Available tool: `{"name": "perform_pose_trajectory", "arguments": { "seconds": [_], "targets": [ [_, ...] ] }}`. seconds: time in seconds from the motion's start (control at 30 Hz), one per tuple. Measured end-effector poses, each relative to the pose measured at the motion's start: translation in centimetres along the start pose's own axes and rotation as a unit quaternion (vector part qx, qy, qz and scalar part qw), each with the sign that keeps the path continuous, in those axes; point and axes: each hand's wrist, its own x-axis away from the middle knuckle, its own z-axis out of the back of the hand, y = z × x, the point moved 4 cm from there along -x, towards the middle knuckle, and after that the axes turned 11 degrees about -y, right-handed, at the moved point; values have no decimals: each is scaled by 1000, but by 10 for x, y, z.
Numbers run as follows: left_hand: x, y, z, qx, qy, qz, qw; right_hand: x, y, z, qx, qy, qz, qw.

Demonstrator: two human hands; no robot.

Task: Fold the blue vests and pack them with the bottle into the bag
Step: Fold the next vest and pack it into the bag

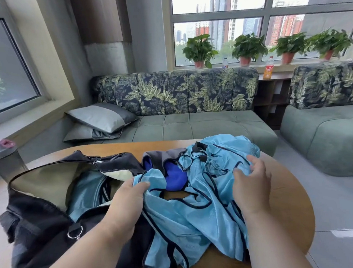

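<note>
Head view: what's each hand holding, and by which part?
Left hand pinches a blue vest at a shoulder strap; right hand grips bunched vest fabric farther back.

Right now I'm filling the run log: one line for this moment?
left hand: gripping light-blue mesh vest | right hand: gripping same vest | black duffel bag: open

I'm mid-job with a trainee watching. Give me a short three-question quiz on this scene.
1. True or false: the bag is zipped shut.
2. What does the left hand hold in its grip? A) a blue vest B) the bottle C) a pillow
3. Where does the bottle stand, relative to the bag?

Key: 1. False, it lies open with blue cloth inside. 2. A. 3. To its left, at the table edge.
</note>
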Motion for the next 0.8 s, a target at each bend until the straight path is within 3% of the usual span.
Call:
{"name": "perform_pose_trajectory", "arguments": {
  "seconds": [0.07,0.13,0.27,0.37,0.43,0.53,0.57,0.67,0.73,0.8],
  "targets": [
    [0,1,-2,-12,-9,-9,1000,4,-4,1,105,27,25,994],
    [0,-1,-3,-16,-19,-11,1000,7,-7,-6,161,-5,50,986],
    [-3,-6,-1,-8,-9,-7,1000,13,11,-31,226,-241,-66,942],
    [-3,-5,0,1,-4,-11,1000,12,30,-43,256,-296,-96,915],
    [-1,-4,0,5,-2,-10,1000,9,25,-42,196,-275,-75,938],
    [1,-1,4,-17,10,-17,1000,9,-3,-30,-8,-211,10,977],
    [1,0,6,-43,20,-21,999,12,-13,-26,-98,-205,29,973],
    [7,8,8,-194,59,-45,978,24,-35,-20,-309,-255,41,915],
    [13,14,3,-324,76,-80,940,32,-47,-17,-310,-288,66,904],
    [17,20,-8,-382,59,-135,912,41,-56,-18,-292,-327,84,895]
  ]
}}
